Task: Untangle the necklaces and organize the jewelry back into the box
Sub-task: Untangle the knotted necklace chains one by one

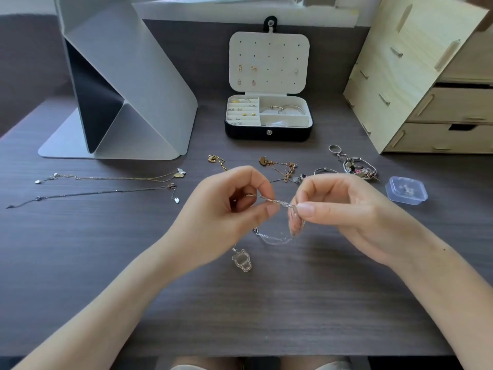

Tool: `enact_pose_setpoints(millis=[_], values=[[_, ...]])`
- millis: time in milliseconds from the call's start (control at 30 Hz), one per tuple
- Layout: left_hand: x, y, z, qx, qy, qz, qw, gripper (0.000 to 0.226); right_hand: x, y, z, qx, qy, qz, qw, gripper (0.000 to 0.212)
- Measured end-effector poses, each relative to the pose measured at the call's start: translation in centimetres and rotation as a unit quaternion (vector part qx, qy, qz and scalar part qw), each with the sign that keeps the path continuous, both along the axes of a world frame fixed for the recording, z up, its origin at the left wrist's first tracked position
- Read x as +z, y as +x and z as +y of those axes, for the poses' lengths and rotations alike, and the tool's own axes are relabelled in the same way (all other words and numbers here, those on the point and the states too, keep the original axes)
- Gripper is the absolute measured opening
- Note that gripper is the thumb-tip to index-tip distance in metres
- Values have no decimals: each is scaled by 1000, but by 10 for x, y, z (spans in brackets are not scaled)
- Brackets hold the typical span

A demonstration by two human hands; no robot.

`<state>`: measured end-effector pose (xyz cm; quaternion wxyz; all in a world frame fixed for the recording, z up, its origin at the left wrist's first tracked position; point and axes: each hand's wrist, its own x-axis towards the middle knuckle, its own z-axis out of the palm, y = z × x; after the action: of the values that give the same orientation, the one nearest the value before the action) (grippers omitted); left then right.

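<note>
Closest in, both forearms reach over the dark counter [266, 303] to a spot well in front of the jewelry box [268, 134], where the work is going on. At that spot the left hand [234, 206] has its fingers curled, thumb and forefinger pinching a thin silver chain [272, 202]. The right hand [333, 206] pinches the same chain just beside it, its other fingers loosely bent. That short stretch is pulled taut between them, probably so the twisted strands can be seen and teased apart. The slack hangs down to the counter and ends in a clear pendant [241, 260] lying flat below the left hand. Far to the left of the box, two necklaces [106, 178] lie stretched out straight and apart, a layout that looks meant to keep sorted ones from knotting. In front of the box to its left sits a gold chain [214, 159], partly hidden behind the left hand. In front to its right lies a bunched rose-gold chain [282, 166], apparently waiting its turn. Further right of the box is a heap of rings and bracelets [357, 166], then a small clear plastic case [406, 192]. The box stands open, lid up, with earrings, rings and bangles in its compartments, ready to take the rest. I judge the task roughly midway.
</note>
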<state>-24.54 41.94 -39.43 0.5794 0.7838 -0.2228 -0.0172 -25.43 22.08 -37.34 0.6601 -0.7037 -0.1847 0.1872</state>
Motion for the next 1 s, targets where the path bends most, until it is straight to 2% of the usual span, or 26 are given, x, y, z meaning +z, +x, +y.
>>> enact_pose_setpoints(millis=[67, 133, 367, 467, 533, 600, 667, 867, 1000], values=[[2, -2, -1, 32, 34, -64, 997, 9, 1, 1, -2, 7, 17, 23, 1000, 7], [3, -4, -1, 49, 49, -88, 994, 9, 0, 1, -2, 5, 17, 38, 999, 8], [-8, -3, -4, 97, 77, -69, 990, 13, -8, 2, 2, -23, -54, 23, 998, 10], [-9, -3, -3, 67, 81, -9, 994, 21, -9, 1, 2, -29, -67, 22, 997, 11], [-7, -4, -3, 38, 44, 90, 994, 23, -10, 1, 3, -36, -72, 17, 997, 11], [-2, -4, -3, 10, -13, 211, 977, 23, -10, 1, 4, -39, -69, 11, 997, 9], [2, -4, -3, -17, -36, 285, 958, 20, -10, 1, 3, -40, -63, 9, 997, 9], [3, -3, -2, -41, -82, 357, 930, 29, -11, 1, 2, -42, -41, 24, 998, 9], [4, -4, -4, -64, -82, 352, 930, 7, -12, 0, 2, -27, -38, 41, 998, 9]])
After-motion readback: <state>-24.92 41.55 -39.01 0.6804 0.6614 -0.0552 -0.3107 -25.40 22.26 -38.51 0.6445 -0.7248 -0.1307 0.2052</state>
